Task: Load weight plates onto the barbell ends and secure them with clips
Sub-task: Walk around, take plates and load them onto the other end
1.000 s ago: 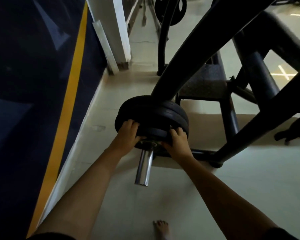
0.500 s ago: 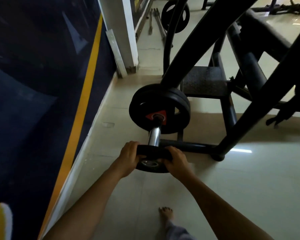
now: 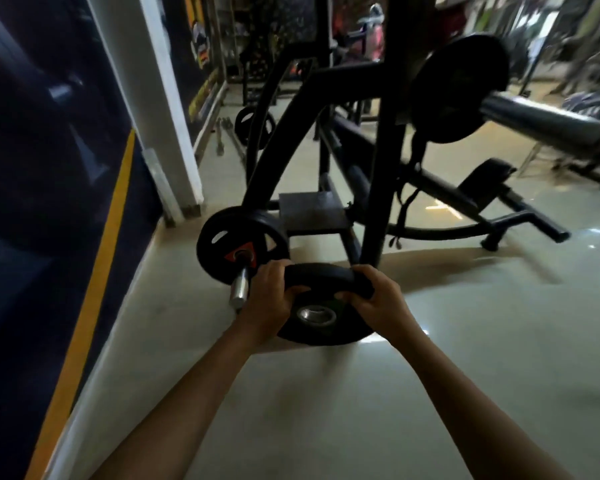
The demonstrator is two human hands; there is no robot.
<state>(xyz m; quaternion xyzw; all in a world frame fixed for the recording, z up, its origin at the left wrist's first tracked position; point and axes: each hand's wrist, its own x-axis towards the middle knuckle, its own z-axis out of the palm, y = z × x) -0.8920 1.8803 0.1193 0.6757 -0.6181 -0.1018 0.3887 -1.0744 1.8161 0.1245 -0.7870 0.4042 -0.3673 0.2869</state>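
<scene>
1. the left hand (image 3: 269, 299) and the right hand (image 3: 381, 301) both grip a small black weight plate (image 3: 321, 299), fingers curled over its upper rim, one hand at each side.
2. the plate is tilted, with its face and metal centre hole turned toward the camera. it is off the bar, just right of the sleeve end and nearer than the loaded plates.
3. the chrome barbell sleeve (image 3: 240, 287) points toward the near left, and its bare tip shows just left of the left hand.
4. farther along the sleeve sit the loaded plates (image 3: 215, 251), black, with a red triangular label round the hole.
5. behind them stands a black machine frame (image 3: 284, 157) with a flat step (image 3: 312, 211) on the pale floor (image 3: 361, 393).
6. at the far right a large plate (image 3: 461, 88) hangs on a thick dark bar.
7. along the left runs a dark wall with a yellow stripe (image 3: 94, 271), and beyond it a white pillar (image 3: 163, 98).
</scene>
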